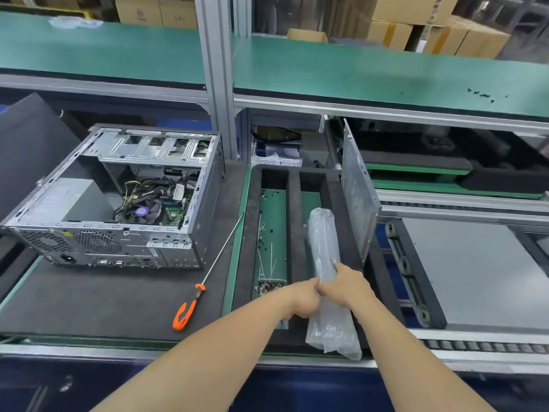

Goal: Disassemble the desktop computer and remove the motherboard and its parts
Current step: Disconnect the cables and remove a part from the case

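Gripping plastic bag point(325, 233): left hand point(301, 298), right hand point(347, 288) (inside tray point(252, 221) rim).

green-topped shelf point(356, 72) on aluminium posts point(218, 69); cardboard boxes point(416, 22) behind.

Your screwdriver point(190, 307) has an orange-and-black handle. The computer case point(118, 197) is bare silver-grey metal; its fan point(142, 211) carries a purple sticker. The tray point(297, 233) is black foam over green.
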`<act>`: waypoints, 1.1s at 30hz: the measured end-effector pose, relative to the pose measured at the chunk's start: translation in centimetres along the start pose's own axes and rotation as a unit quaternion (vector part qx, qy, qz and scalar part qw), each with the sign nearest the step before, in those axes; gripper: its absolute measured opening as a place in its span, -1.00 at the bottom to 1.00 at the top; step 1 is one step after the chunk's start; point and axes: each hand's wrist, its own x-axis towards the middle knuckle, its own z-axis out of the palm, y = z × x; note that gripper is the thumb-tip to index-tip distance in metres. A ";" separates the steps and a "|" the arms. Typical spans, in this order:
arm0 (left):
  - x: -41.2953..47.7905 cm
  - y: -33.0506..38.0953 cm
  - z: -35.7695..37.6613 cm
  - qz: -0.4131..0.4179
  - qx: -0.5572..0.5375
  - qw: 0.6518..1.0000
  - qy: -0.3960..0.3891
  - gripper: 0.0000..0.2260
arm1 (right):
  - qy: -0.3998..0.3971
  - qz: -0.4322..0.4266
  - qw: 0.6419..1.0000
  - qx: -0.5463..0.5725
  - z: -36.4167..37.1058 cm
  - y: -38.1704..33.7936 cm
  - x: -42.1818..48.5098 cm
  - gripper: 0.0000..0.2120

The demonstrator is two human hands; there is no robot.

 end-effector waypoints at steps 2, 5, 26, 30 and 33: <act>0.1 -0.3 0.0 0.031 0.069 0.993 0.086 -0.50 | -0.012 0.009 1.000 -0.008 0.1 0.0 0.1 -0.02; 0.2 -1.3 -0.5 0.045 0.043 0.984 0.169 -0.59 | -0.026 0.020 0.998 -0.048 0.0 -0.4 0.3 0.02; -11.5 -6.1 -20.5 0.243 -0.289 0.867 0.325 -0.90 | 0.119 -0.219 0.906 0.343 -4.5 -28.2 -5.1 -0.69; -14.8 -9.8 -25.8 0.244 -0.278 0.866 0.338 -0.93 | 0.091 -0.269 0.894 0.347 -2.2 -35.0 -6.5 -0.63; -17.1 -13.0 -29.4 0.245 -0.251 0.881 0.319 -0.89 | 0.099 -0.298 0.898 0.310 -0.6 -38.9 -7.2 -0.58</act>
